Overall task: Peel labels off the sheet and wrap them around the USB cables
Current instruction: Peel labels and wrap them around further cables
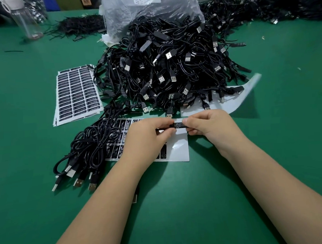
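Both hands pinch one label (181, 125) above the sheet (178, 149): left hand (146, 139) at one end, right hand (209, 126) at the other. If the hands slip, the label may stick crooked or fold on itself.

Green table (179, 204); clear bottle (27, 22) far-left.

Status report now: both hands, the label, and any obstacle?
Left hand and right hand both pinch one label. Label held above the sheet. Nothing in the way.
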